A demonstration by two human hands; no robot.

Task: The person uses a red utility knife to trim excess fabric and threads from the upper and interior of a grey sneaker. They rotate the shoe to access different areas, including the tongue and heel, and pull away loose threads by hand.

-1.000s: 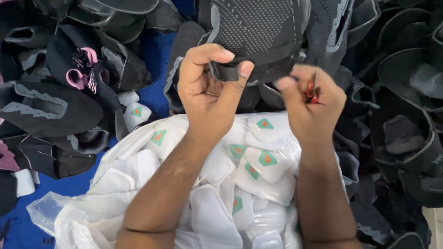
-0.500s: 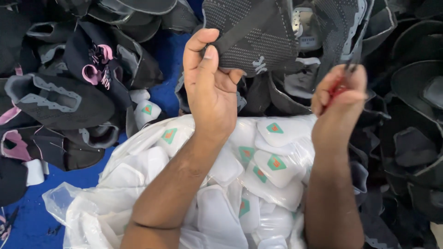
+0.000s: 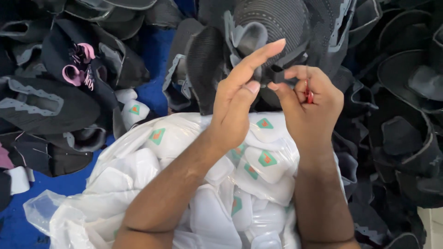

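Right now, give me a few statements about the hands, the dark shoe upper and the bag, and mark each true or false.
1. Both hands meet at the dark knit shoe upper. True.
2. The right hand holds a small red-handled tool. True.
3. The left hand grips a blue hammer. False: its fingers touch only the shoe upper.
4. The clear plastic bag under the forearms holds white pieces with green marks. True.
5. The pink trim lies to the right of the hands. False: it lies to their left.
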